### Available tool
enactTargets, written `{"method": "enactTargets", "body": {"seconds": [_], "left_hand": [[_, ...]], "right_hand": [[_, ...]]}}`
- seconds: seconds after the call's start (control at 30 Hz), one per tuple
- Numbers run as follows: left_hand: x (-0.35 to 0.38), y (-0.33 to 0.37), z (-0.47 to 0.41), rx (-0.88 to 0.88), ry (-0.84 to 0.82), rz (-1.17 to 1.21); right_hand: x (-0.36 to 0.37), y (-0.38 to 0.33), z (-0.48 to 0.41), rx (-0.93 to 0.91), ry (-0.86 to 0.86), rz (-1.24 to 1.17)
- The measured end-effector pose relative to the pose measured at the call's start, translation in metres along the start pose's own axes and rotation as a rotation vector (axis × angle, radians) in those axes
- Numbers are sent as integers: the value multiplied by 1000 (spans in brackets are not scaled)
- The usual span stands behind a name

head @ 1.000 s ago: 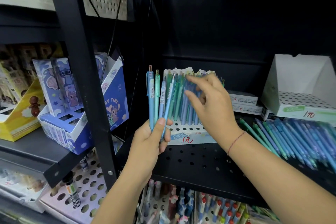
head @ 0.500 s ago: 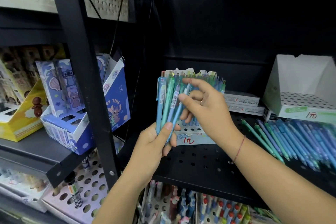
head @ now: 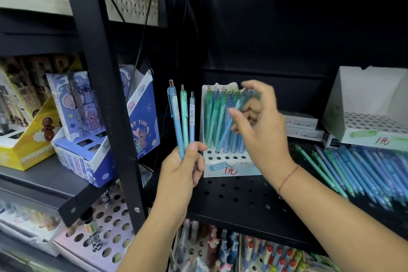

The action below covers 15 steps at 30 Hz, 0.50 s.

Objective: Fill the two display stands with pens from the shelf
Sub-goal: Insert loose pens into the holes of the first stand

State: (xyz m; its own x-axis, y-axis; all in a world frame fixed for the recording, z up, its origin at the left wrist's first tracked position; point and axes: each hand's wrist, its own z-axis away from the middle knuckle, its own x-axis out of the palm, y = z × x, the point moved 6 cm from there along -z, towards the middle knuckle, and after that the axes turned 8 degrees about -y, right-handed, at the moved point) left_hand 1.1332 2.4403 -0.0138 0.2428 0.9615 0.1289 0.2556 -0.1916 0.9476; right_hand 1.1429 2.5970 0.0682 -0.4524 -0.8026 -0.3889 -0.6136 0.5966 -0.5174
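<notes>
My left hand (head: pixel 184 169) grips three pens (head: pixel 183 121), blue and green, upright, just left of the left display stand (head: pixel 229 170). This white stand with a hole grid holds several blue and green pens at its back. My right hand (head: pixel 258 126) is in front of it and pinches one blue pen (head: pixel 228 128), tilted, with its lower tip at the stand's holes. The right display stand (head: pixel 364 132), white, shows only bare holes. Several loose pens (head: pixel 364 170) lie on the black shelf (head: pixel 234 201) in front of it.
A black upright post (head: pixel 106 99) stands left of my left hand. Blue cartoon boxes (head: pixel 88 139) and a yellow box (head: pixel 24 146) sit on the left shelf. Flat white boxes (head: pixel 302 126) lie between the stands. Below are more pen stands (head: pixel 254 252).
My right hand took one pen from the bundle in my left hand and carried it right to the left stand. My left hand drew back to the left with three pens.
</notes>
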Motion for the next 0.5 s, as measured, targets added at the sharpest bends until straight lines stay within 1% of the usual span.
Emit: {"method": "enactTargets", "body": {"seconds": [0.27,0.5], "left_hand": [[1,-3,-2,-22,-28,-8],[2,-3,-1,-31,-63,-9]], "right_hand": [[5,4,0,-3,-30,62],[10,3,-1,-71,-57,136]]}}
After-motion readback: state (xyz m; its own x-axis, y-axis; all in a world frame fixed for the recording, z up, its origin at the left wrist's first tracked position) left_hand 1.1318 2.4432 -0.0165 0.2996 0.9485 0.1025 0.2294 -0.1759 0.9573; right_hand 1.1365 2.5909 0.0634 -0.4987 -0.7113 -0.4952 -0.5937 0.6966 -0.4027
